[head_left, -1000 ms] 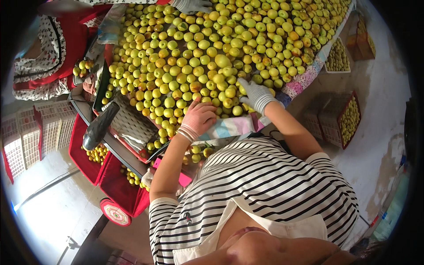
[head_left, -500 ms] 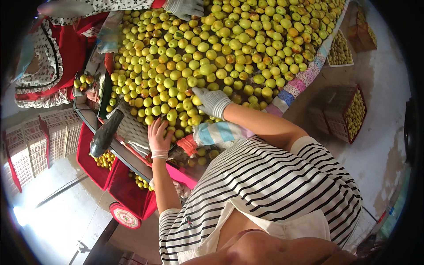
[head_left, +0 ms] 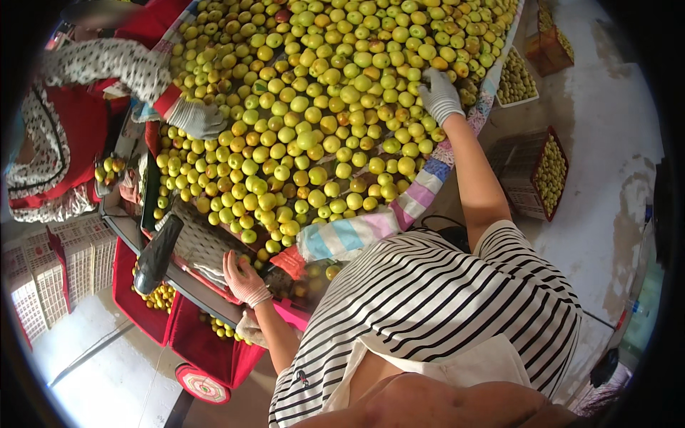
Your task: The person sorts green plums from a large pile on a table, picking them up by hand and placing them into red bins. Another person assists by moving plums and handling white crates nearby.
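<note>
Two gloved hands, left hand (head_left: 245, 279) and right hand (head_left: 441, 98), at a worktop (head_left: 492, 82) of loose yellow-green fruit (head_left: 307, 139).
Left: fingers half curled beside the woven panel (head_left: 207, 239); whether a fruit is held cannot be told. Right: fingers bent, touching fruit near the right edge; any grip is hidden. Padded cloth edging (head_left: 346, 239) presumably stops fruit rolling off. Outward: a co-worker's gloved hand (head_left: 198, 119) at the fruit's left side; a filled crate (head_left: 517, 178) on the floor (head_left: 599, 164).
</note>
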`<state>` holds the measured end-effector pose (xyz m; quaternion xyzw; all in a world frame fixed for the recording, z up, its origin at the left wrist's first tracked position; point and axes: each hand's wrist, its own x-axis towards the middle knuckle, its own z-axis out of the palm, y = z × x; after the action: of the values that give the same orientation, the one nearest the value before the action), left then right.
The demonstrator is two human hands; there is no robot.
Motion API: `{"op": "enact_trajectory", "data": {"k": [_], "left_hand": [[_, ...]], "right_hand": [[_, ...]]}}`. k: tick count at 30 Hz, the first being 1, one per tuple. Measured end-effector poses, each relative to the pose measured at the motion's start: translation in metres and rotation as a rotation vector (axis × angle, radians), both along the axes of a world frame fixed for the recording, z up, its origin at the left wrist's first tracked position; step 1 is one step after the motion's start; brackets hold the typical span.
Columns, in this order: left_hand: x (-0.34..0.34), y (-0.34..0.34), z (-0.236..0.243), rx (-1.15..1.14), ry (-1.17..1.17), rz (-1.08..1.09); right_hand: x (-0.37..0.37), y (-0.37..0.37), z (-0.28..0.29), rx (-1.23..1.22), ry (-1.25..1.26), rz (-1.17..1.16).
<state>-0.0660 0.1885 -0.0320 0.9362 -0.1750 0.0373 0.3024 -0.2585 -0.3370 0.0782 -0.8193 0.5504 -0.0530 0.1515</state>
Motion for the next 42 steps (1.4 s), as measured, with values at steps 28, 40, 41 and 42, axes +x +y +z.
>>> {"op": "enact_trajectory", "data": {"k": [28, 40, 41, 42], "left_hand": [[-0.026, -0.081, 0.009, -0.374, 0.057, -0.319], [-0.025, -0.086, 0.010, -0.341, 0.014, -0.350], [-0.024, -0.085, 0.010, -0.333, 0.007, -0.348], [-0.024, -0.084, 0.009, -0.326, 0.000, -0.346]], "right_hand": [[-0.047, 0.031, -0.002, 0.269, -0.526, 0.096], [-0.069, -0.014, 0.039, 0.148, 0.444, 0.117], [-0.062, -0.009, 0.041, 0.137, 0.457, 0.171], [-0.056, -0.004, 0.042, 0.125, 0.471, 0.225]]}}
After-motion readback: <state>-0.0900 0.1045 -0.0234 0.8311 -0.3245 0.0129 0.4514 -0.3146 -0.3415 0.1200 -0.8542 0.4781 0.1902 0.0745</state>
